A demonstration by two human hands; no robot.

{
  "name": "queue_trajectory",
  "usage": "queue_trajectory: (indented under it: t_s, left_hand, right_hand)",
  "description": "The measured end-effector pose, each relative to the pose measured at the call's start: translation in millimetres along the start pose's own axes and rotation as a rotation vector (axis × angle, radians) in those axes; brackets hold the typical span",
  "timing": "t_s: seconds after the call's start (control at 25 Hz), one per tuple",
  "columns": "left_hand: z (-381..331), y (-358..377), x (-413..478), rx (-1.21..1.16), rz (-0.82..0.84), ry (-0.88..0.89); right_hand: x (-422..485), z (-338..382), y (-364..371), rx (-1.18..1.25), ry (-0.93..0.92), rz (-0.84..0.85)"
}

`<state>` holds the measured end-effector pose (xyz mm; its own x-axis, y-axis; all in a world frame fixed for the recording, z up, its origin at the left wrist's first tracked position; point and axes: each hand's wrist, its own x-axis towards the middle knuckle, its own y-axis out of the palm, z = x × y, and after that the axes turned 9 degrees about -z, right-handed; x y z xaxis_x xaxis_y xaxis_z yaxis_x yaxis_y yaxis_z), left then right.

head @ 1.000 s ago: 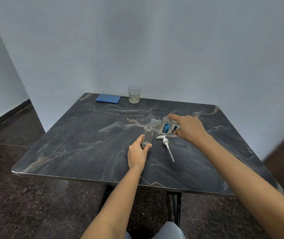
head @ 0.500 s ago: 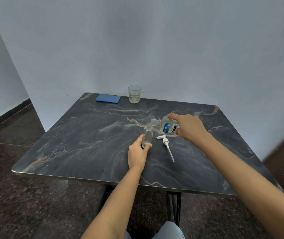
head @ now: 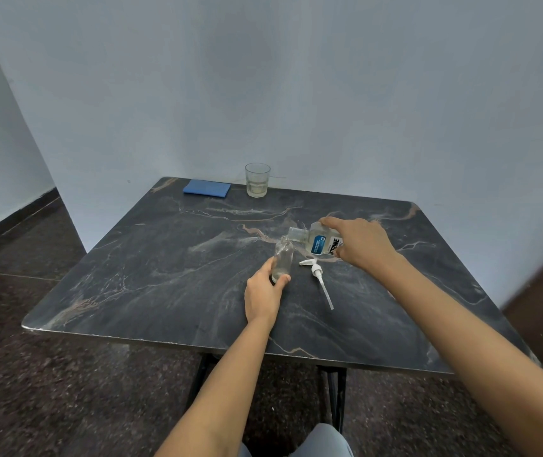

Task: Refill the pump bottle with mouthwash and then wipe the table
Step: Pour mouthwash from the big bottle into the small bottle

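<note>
Head view: one pump bottle (head: 283, 262) seen upright at mid-desk (head: 164, 258), long axis vertical, base gripped by left hand (head: 263, 293). One mouthwash bottle (head: 321, 243) held tipped by right hand (head: 360, 242), fingers wrapped round it, long axis near horizontal, neck pointed left at pump bottle's mouth. One pump head (head: 317, 275) laid flat just right of pump bottle, tube pointed toward near edge. One glass (head: 257, 179) and one blue cloth (head: 207, 188) set at far edge.
</note>
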<state>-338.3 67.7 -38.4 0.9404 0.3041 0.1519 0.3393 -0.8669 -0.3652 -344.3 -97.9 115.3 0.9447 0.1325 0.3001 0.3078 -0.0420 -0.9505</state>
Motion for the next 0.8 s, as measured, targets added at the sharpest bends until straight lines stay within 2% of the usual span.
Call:
queue_trajectory:
  t_s: [0.8]
  left_hand:
    - [1.6, 1.2, 0.3, 0.010, 0.014, -0.017]
  right_hand:
    - [-1.0, 4.4, -6.5, -0.013, 0.004, 0.012]
